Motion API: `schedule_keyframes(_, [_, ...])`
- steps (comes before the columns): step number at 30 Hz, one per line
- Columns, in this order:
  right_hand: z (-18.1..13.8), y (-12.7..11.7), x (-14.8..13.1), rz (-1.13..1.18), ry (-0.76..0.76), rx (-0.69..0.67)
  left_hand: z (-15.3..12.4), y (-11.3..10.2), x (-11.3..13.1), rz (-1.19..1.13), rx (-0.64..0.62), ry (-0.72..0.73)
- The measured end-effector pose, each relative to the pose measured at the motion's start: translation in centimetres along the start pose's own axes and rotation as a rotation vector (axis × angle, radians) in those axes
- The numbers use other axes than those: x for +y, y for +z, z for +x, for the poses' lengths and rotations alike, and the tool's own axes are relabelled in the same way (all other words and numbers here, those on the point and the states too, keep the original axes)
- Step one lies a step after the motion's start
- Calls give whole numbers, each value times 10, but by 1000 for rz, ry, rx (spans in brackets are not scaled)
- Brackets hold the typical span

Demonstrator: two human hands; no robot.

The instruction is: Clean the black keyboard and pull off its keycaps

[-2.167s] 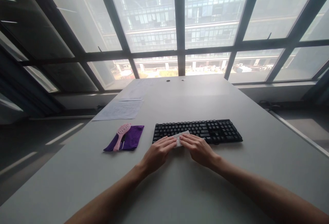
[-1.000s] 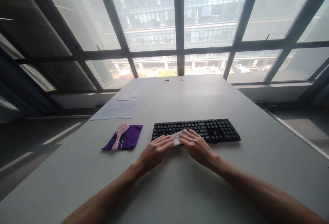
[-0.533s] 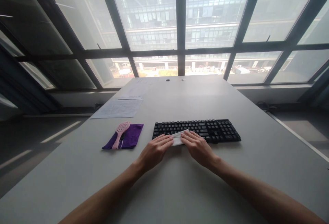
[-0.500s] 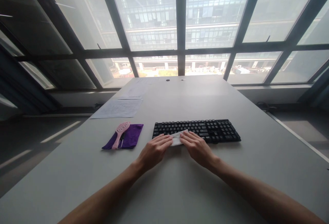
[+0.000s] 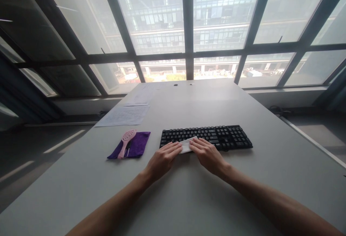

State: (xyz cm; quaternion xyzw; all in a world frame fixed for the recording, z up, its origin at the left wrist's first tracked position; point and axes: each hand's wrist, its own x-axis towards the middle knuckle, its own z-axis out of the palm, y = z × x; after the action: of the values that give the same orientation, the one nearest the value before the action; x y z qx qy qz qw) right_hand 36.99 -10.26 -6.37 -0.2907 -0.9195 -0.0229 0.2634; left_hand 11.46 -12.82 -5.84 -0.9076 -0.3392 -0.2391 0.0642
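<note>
Head view. Item: one folded white cloth, slanting, its right end higher in the view, lying over the near edge of a black keyboard, between the two hands. Left hand: back upward, fingers together and extended, fingertips touching the left end of the white piece. Right hand: back upward, fingers extended, fingertips laid on the right end. The middle of the piece shows bare between the two sets of fingertips; the hands are apart from each other. Thumbs hidden; whether either hand pinches the piece from beneath or only presses on top cannot be told.

Keyboard: set crosswise on a white table, number pad to the right, lower left keys partly covered by the hands.

Left of the keyboard, well apart from the hands: one purple cloth, flat; on it, one pink hairbrush, tilted, with a slim dark-and-metal item beside its handle, too small to identify. Farther back: paper sheets, near the table's left edge.
</note>
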Motion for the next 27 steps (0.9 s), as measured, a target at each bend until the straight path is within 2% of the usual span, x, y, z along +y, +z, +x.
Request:
schedule_keyframes(6, [-6,-2,3,-8,25,-13,-1,1,-1,11,-34,16])
schedule_keyframes(14, [1,4,-1,24,-29,-6,-1,-2,-2,-18,15,-33])
schedule_keyframes(20, [2,6,3,72,11,23,-2,-2,-3,-35,-10,-44])
schedule_keyframes(27, [0,0,-1,20,32,23,-2,-2,0,-42,-22,-38])
